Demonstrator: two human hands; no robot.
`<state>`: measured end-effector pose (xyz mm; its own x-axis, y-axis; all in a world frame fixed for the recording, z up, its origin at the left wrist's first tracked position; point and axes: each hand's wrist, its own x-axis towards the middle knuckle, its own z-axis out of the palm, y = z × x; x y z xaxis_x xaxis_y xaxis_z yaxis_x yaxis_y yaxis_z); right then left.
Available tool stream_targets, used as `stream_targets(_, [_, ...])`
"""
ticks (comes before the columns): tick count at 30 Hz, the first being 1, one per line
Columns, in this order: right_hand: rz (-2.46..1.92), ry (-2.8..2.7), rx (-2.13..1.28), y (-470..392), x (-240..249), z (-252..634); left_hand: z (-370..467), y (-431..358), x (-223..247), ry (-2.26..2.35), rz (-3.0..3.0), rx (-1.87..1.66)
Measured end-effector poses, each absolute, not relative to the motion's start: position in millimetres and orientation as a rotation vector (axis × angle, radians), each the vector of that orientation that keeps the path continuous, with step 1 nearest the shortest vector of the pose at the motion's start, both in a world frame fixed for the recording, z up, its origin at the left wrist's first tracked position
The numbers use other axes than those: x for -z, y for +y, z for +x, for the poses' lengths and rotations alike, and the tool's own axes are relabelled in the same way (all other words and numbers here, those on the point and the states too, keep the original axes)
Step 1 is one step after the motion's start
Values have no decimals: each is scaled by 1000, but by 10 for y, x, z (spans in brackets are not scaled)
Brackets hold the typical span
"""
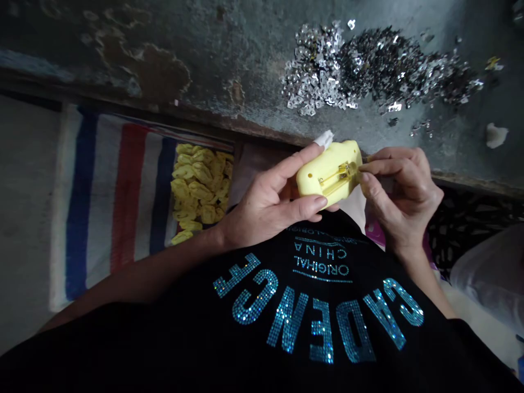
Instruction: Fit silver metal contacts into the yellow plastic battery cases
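Observation:
My left hand (274, 199) is wrapped around a yellow plastic casing (311, 177) with a long battery slot facing up. White wrapping (325, 139) covers one of its fingertips. Small metal contacts (346, 170) show inside the slot, towards its right end. My right hand (403, 191) has its thumb and fingers pinched together at the casing's right end. Whatever lies between those fingertips is too small or hidden to make out. The casing is tilted and held in front of my chest, near the bench edge.
Small shiny metal pieces (368, 68) lie in a long heap on the worn metal bench (229, 49). A white lump (496, 135) sits at the bench's right. Below on the left, a striped woven sack (108, 191) holds several yellow plastic parts (200, 183).

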<state>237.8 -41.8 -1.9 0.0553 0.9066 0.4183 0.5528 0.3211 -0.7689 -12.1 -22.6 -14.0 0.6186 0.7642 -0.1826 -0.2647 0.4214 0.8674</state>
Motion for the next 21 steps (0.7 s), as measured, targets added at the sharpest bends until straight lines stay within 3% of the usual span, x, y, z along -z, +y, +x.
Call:
stream_targets(13, [-1371,-1789,-330,-358,43,2375,-107,-312,161,712,1228,-726])
stream_targets(21, [-1271,-1677,-499,-343,49,2405,-85,-299,193,672,1129,-649])
